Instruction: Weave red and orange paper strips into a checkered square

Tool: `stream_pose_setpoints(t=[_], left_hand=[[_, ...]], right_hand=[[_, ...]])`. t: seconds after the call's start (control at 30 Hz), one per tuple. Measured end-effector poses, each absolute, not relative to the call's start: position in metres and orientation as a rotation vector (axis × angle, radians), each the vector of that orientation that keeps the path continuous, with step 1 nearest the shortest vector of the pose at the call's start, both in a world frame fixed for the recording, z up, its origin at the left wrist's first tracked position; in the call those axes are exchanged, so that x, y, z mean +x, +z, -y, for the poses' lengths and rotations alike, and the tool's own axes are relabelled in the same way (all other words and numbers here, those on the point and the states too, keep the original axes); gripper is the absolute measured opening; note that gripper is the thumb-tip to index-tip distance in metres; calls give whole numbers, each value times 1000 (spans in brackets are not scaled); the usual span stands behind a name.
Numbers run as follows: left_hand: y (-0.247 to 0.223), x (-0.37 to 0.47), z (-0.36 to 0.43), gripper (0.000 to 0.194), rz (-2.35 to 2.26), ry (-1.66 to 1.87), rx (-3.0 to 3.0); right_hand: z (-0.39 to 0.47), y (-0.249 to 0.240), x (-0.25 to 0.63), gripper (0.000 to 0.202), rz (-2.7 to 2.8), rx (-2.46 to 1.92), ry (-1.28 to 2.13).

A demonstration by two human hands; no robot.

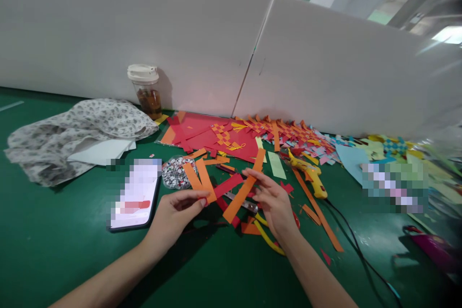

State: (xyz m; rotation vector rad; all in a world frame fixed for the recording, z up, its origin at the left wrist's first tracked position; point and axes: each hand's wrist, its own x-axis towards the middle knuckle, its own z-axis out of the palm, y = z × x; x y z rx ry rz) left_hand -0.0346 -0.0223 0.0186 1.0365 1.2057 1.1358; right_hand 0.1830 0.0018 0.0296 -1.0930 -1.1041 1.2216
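Note:
My left hand point(184, 211) pinches a small cluster of paper strips, an orange folded strip point(205, 178) together with a red strip point(229, 185) that points right. Between the fingers of my right hand point(272, 197) is a single orange paper strip point(240, 197), slanting from upper right to lower left near the red strip's end. Whether the two touch is hard to tell. Below the hands lie scissors point(247, 203) with yellow and red handles, partly covered by the strips and my right hand. A round clear container of googly eyes point(176, 172) sits just beyond my left hand.
A phone point(135, 195) lies left of my hands, with a patterned cloth point(83, 130) and lidded drink cup point(146, 91) behind. Red sheets point(195, 130) and woven paper pieces point(288, 132) line the white partition. A yellow glue gun point(310, 175) trails its cord point(355, 245) at right.

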Motion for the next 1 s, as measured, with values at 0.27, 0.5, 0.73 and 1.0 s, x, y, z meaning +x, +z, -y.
stream_pose_setpoints(t=[0.27,0.5,0.73,1.0], left_hand=[[23,-35,23,16,-1210,1153,1037],[21,-35,24,17,-1192,1156,1018],[18,-34,27,13,-1195,1188,1193],[14,-35,27,7,-1177,1197,1261]], right_hand=[[-5,26,183,28,1048,-1098,1088],[-4,30,181,30,1014,-1311,1186],[-4,29,179,41,1029,-1388,1244],[5,37,175,37,1233,-1338,1214]])
